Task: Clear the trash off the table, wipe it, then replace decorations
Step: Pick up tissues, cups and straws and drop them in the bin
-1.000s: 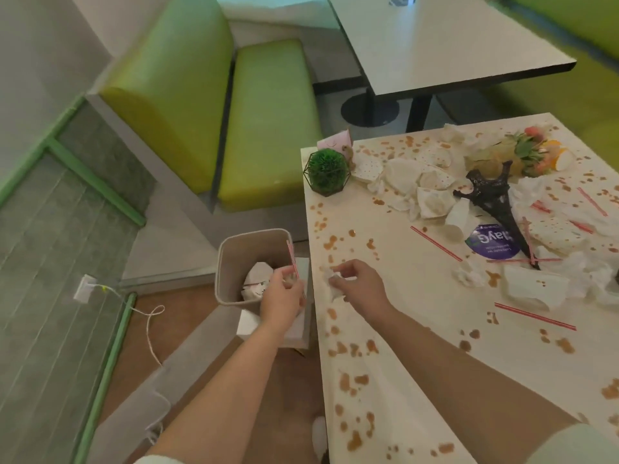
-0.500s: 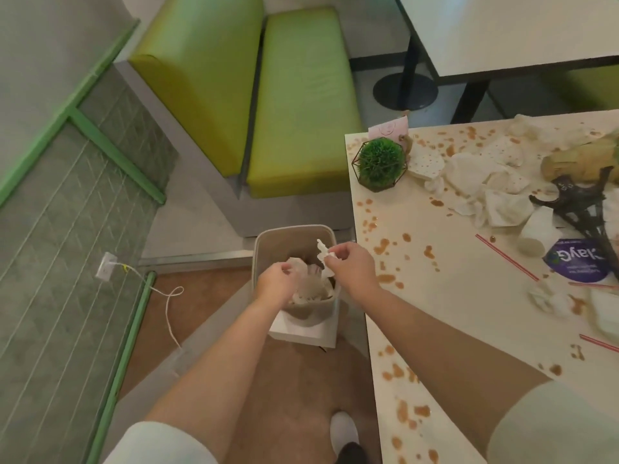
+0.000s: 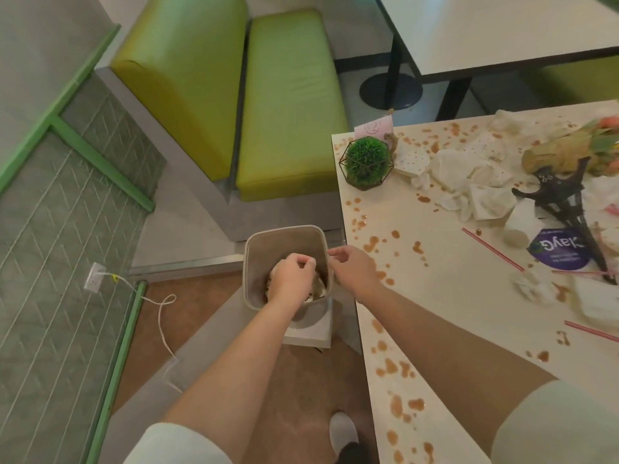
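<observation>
A beige trash bin [image 3: 284,231] stands on the floor at the table's left edge, with crumpled paper inside. My left hand [image 3: 291,279] hangs inside its mouth, fingers loosely curled, nothing visible in them. My right hand [image 3: 355,266] hovers at the bin's right rim, fingers relaxed and empty. The cream table [image 3: 452,313] is spattered with brown stains. On it lie crumpled napkins [image 3: 482,192], a tissue ball [image 3: 532,286], red straws [image 3: 492,249], a tipped white cup [image 3: 521,222] and a purple lid [image 3: 559,251].
Decorations on the table: a green ball plant [image 3: 366,164] in a wire frame, a pink card [image 3: 373,127], a fallen black tower model [image 3: 562,202] and a flower bouquet [image 3: 569,152]. A green bench [image 3: 288,105] and a second table [image 3: 502,28] stand beyond. My shoe [image 3: 343,430] is below.
Both hands moved from the table edge to the bin. The left hand's straw and paper and the right hand's white tissue are no longer held.
</observation>
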